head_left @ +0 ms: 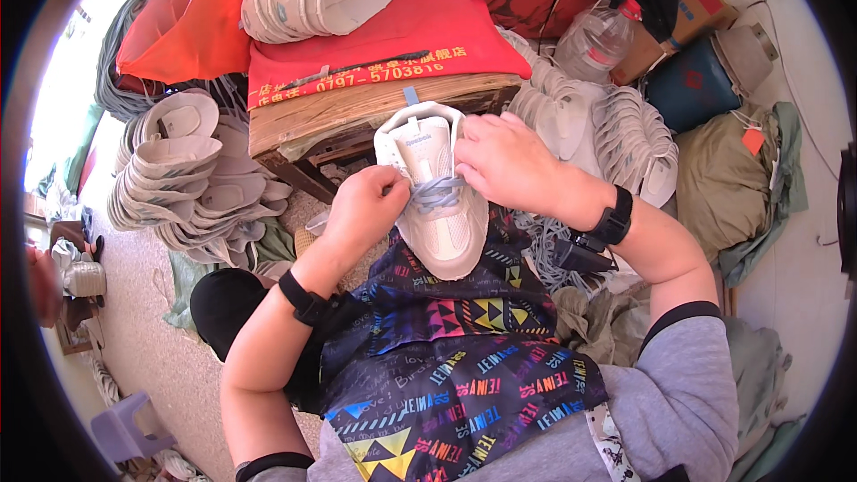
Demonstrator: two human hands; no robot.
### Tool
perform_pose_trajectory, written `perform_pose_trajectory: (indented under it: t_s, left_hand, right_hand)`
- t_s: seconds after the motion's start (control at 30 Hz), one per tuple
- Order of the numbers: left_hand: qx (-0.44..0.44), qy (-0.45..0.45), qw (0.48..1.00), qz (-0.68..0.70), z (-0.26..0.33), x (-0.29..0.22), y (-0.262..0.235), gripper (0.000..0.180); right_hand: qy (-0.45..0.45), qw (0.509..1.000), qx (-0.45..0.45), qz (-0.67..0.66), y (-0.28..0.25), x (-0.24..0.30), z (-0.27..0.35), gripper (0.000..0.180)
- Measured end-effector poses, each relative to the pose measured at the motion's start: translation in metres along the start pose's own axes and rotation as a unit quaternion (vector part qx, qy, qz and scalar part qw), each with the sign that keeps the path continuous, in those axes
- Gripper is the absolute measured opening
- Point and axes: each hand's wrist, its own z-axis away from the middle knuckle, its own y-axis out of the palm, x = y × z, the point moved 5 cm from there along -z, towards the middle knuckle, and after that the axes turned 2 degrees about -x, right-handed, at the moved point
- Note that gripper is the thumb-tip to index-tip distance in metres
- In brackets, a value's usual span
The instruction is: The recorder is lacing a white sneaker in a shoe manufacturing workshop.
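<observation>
A cream-white shoe upper point(444, 241) stands over my lap, toe toward me, against the front of a wooden bench. Blue-grey shoelace point(437, 192) crosses its lower eyelets, and the tongue point(422, 147) shows above. My left hand point(364, 205) is closed, thumb and forefinger pinching at the upper's left eyelet edge beside the lace. On the opposite side my right hand point(507, 157) has its fingers bent and pressed on the right eyelet edge, near the collar. Whether a lace end lies between the fingers of either hand is hidden.
Nested shoe uppers lie on the bench's red cloth point(357, 58), in a pile at left point(178, 178) and in rows at right point(634, 143). A clear plastic bottle point(600, 40) stands behind. Loose laces point(544, 254) hang by my right forearm. A purple stool point(129, 428) stands lower left.
</observation>
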Motion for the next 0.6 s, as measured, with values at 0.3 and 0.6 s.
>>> perform_pose_trajectory:
  t_s: [0.3, 0.6]
  left_hand:
    - [0.098, 0.298, 0.914, -0.257, -0.013, -0.052, -0.027, 0.026]
    - [-0.013, 0.248, 0.957, -0.148, -0.011, -0.026, -0.011, 0.014]
  right_hand:
    - [-0.136, 0.988, 0.047, 0.052, -0.007, -0.012, -0.014, 0.032]
    - [0.073, 0.975, 0.088, -0.191, 0.018, -0.020, -0.010, 0.015]
